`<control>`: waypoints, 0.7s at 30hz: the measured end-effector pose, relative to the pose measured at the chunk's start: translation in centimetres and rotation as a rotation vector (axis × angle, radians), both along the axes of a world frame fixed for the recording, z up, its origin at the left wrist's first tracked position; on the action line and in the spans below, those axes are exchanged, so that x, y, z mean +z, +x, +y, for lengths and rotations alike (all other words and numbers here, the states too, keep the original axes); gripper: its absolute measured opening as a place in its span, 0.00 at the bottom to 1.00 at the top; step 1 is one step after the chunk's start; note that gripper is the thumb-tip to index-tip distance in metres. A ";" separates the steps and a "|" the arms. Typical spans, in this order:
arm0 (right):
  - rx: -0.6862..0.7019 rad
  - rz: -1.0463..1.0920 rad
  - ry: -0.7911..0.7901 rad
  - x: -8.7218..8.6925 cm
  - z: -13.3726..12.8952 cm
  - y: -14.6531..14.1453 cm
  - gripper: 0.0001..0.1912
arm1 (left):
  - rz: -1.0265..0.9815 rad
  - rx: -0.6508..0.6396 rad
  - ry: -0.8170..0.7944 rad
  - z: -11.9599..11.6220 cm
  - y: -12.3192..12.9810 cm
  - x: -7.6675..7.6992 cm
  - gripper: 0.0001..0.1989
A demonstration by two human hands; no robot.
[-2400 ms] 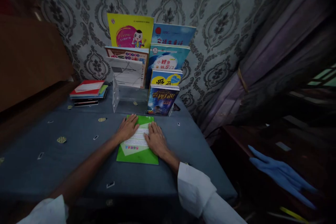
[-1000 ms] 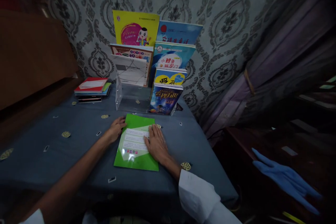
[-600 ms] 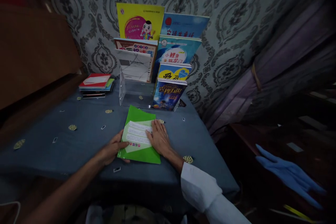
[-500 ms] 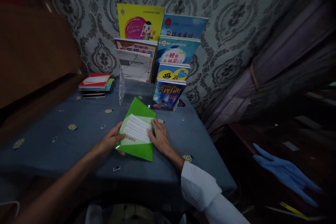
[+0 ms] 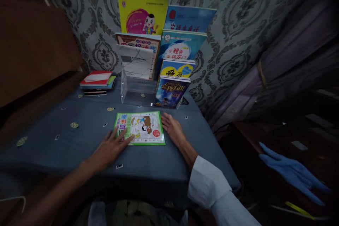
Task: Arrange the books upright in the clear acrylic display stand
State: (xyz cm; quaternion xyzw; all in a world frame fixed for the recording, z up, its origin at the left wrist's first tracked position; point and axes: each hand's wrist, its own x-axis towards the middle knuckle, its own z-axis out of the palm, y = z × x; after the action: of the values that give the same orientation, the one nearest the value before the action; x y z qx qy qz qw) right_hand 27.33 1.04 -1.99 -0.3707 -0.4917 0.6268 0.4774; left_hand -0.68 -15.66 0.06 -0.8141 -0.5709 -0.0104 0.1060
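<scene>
A thin green-edged picture book (image 5: 144, 129) lies flat on the blue tablecloth, its illustrated cover facing up and turned sideways. My left hand (image 5: 112, 144) rests with spread fingers on the cover's lower left part. At the book's right edge is my right hand (image 5: 173, 129), fingers stretched out along it; whether they touch the edge I cannot tell. Behind the book stands a clear acrylic rack (image 5: 137, 95) with upright books in tiers. A dark blue book (image 5: 171, 93) fills its front right slot, and a white-backed booklet (image 5: 137, 61) stands farther back on the left.
A stack of small books (image 5: 96, 81) lies at the table's back left, beside a brown wooden panel (image 5: 37, 49). Patterned wallpaper rises behind the rack. To the right hang purple curtains (image 5: 286, 53), and a blue glove (image 5: 291, 169) lies on a dark surface.
The open green book has been closed, turned and laid flat with its cover up. My left hand has gone from gripping its edge to lying on it; my right hand has moved to its right edge.
</scene>
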 end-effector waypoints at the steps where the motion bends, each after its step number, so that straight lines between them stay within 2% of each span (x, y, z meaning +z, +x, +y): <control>1: 0.001 -0.040 0.033 -0.2 -0.1 -0.1 0.30 | 0.001 0.005 0.015 -0.1 0.2 -0.9 0.28; 4: -0.018 -0.198 0.202 -1.0 -0.4 -0.4 0.27 | -0.036 0.012 0.050 -0.3 0.4 -1.8 0.23; 8: -0.062 -0.534 0.504 -1.8 -0.7 -0.3 0.22 | -0.101 0.042 0.044 0.4 0.0 -1.0 0.21; 12: -0.019 -0.866 0.736 -2.2 -1.4 -0.5 0.21 | -0.111 0.143 0.009 3.0 -0.7 0.0 0.24; 17: 0.017 -1.106 0.818 -1.0 -2.5 -0.9 0.22 | -0.109 0.313 -0.047 6.7 -1.0 1.3 0.25; 21: 0.094 -1.135 0.845 0.9 -3.4 -2.5 0.21 | -0.139 0.325 -0.026 7.4 -1.0 1.3 0.25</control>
State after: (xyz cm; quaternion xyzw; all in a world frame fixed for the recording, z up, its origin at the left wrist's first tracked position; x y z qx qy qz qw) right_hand 24.79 -2.32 -1.11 -0.4016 -0.8812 0.1123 0.2227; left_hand -1.69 -8.24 1.34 -0.7099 -0.7009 -0.0418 0.0559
